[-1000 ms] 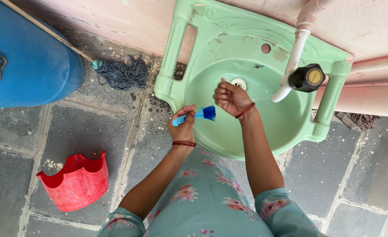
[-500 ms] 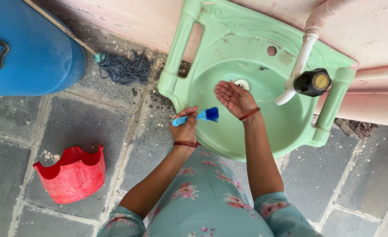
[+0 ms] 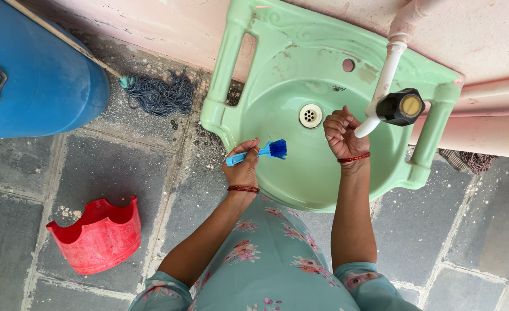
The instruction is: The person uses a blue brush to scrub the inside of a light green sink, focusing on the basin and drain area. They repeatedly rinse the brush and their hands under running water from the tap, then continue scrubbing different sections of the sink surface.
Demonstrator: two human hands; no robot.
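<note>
You are standing at the near rim of the pale green wash basin point(image 3: 277, 34), and every place below is given from this basin. Your left hand point(image 3: 244, 168) is hovering over its near left edge, with the fingers pinching the light blue handle of a small blue brush point(image 3: 258, 151); the dark blue bristles are pointing toward the middle of the bowl. Your right hand point(image 3: 341, 133) is staying above the bowl, right of the drain point(image 3: 310, 115), with the fingers curled together into a loose fist, just beside the end of the white tap pipe point(image 3: 384, 80). The black tap knob point(image 3: 401, 107) is sitting at the basin's right side. On the floor left of the basin, a red plastic container point(image 3: 95, 235) is lying nearest to you; farther away a grey mop head point(image 3: 159, 95) is resting against the wall, and a big blue drum point(image 3: 35, 75) is standing beyond it.
</note>
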